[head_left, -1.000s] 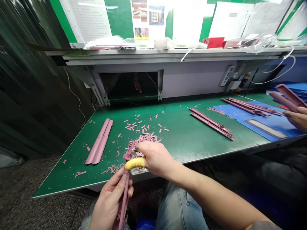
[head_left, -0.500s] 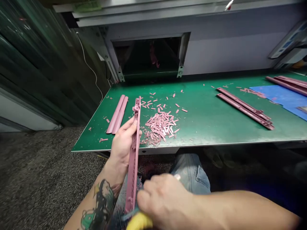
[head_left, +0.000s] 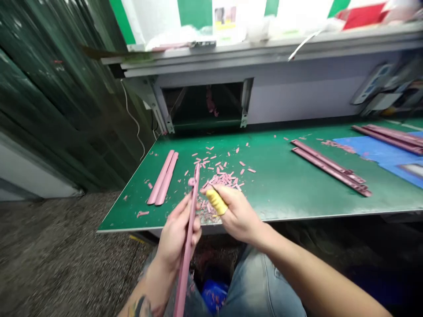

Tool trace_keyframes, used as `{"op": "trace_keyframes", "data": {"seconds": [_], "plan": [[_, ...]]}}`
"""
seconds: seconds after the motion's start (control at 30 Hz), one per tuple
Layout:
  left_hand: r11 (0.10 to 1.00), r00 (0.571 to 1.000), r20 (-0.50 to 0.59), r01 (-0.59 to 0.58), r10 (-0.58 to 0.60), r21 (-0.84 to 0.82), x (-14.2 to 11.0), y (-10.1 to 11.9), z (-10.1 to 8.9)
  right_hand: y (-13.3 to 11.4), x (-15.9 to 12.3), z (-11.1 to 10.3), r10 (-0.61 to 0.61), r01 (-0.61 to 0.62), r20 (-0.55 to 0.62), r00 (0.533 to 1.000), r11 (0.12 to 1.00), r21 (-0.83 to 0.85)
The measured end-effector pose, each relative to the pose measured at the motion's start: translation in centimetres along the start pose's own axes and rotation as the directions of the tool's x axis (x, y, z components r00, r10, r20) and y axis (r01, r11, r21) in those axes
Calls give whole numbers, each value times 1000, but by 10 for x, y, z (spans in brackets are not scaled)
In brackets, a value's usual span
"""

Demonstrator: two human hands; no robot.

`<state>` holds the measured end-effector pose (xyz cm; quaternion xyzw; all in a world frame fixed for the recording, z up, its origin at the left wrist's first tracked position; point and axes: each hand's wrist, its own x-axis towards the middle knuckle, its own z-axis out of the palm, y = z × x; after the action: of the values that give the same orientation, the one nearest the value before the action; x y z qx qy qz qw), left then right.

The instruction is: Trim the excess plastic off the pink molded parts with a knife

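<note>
The left hand (head_left: 178, 231) grasps the pink strip (head_left: 187, 248), whose long axis runs away across the table's (head_left: 277, 185) front edge. Just right of its far part, the right hand (head_left: 236, 213) pinches what seems a thin tool (head_left: 214, 189).

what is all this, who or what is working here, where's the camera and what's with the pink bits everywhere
There's no machine: these are a person's own two hands, and every picture comes from one camera worn on the head, looking forward and down. The left hand holds a long pink strip. The right hand, with a yellow cover on one digit, seems to hold a thin dark tool, too small to identify. On the green table lie scattered pink scraps, with a pair of pink pieces to the left and another pink pair to the right. Farther right, more pink lengths lie partly over a blue sheet.
</note>
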<state>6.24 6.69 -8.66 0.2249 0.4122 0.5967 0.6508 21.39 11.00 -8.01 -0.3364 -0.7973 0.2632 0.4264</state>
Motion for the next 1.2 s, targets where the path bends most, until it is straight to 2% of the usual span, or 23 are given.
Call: {"op": "trace_keyframes", "data": {"seconds": [0.07, 0.17, 0.37, 0.5, 0.7, 0.9, 1.07, 1.2], "plan": [[999, 999, 37, 24, -25, 28, -11, -10, -3, -3, 7, 3, 17, -18, -40, 999, 999, -34], [999, 997, 72, 0, -3, 39, -21, -21, -7, -7, 7, 8, 31, -36, -86, 996, 998, -57], [996, 994, 94, -66, 60, 56, -25, -25, -10, -15, -1, 12, 19, -19, -111, 994, 1000, 3], [995, 995, 76, -69, 63, 72, -25, -26, -10, -18, -3, 14, 36, -36, -122, 992, 999, 1], [992, 996, 46, -76, 71, 106, -28, -26, -11, -17, -5, 10, -32, 25, -81, 996, 996, -86], [991, 999, 2, -53, 53, 125, -30, -22, -8, -19, -7, 6, 6, -36, -132, 991, 973, -227], [983, 998, 54, -54, 46, 175, -29, -21, -10, -15, -7, 5, -4, -13, -51, 999, 944, -329], [991, 997, 52, -66, 60, 115, -23, -3, -10, -19, -12, -10, 16, -8, 38, 999, 983, -182]]}}
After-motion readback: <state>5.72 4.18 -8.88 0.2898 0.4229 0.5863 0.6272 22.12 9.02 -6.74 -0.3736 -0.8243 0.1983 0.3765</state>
